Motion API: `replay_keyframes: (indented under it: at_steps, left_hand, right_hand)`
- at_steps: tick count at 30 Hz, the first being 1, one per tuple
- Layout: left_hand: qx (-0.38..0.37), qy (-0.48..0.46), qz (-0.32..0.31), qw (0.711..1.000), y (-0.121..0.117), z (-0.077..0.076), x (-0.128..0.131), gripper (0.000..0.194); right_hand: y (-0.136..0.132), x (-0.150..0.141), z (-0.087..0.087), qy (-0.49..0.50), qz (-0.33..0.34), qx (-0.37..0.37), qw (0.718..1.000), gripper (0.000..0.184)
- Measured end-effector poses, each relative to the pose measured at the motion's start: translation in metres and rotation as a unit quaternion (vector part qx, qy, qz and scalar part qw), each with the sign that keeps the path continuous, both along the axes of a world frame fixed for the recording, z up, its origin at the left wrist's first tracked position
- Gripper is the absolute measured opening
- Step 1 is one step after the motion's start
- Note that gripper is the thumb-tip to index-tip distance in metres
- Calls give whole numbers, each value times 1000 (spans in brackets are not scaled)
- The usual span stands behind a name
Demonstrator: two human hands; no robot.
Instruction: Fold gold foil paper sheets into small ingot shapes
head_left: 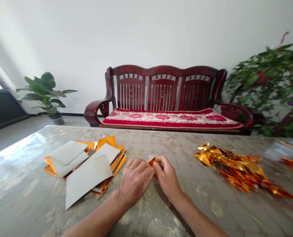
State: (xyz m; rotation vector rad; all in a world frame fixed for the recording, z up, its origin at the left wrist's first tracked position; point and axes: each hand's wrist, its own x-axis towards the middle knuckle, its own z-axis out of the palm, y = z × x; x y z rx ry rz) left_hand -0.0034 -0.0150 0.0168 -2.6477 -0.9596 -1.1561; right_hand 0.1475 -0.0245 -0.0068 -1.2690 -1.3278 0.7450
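Between my two hands, over the middle of the table, is a small folded piece of gold foil paper [152, 161], its orange-gold side and a bit of white showing. My left hand [137, 179] grips it from the left, knuckles up, with its fingertips partly hidden. From the right, my right hand [166, 176] pinches the paper between thumb and fingers. To the left lies a loose stack of foil paper sheets [89, 177], several with the pale side up. On the right rests a heap of folded gold foil pieces [237, 168], shiny and pointed.
The table [185, 210] has a glossy patterned cover. At its right edge lies a clear plastic bag [281, 149] near another foil piece. Beyond the table stands a dark red wooden bench [163, 89] with a red floral cushion, flanked by potted plants [46, 92].
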Motion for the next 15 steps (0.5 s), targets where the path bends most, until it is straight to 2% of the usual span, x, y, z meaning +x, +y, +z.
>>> replay_keyframes:
  at_steps: [3,6,8,12,14,15]
  left_hand:
    - [-73,-126,44,988,9,-8,-1,6]
    - [-213,-245,61,944,17,-18,-1,12]
    - [-279,-280,67,916,18,-23,0,17]
    - [-361,-324,55,873,15,-23,5,17]
    - [-381,-328,49,863,13,-21,6,12]
    - [-372,-323,51,869,13,-20,6,11]
  right_hand:
    - [1,3,-3,-8,14,9,1000,17]
    - [-1,3,-4,-7,12,10,1000,16]
    - [-2,2,-5,-16,5,13,1000,15]
    - [-3,2,-7,-54,-7,29,998,15]
    - [-4,2,-8,-74,-11,41,996,16]
    - [-4,2,-8,-82,-11,46,996,16]
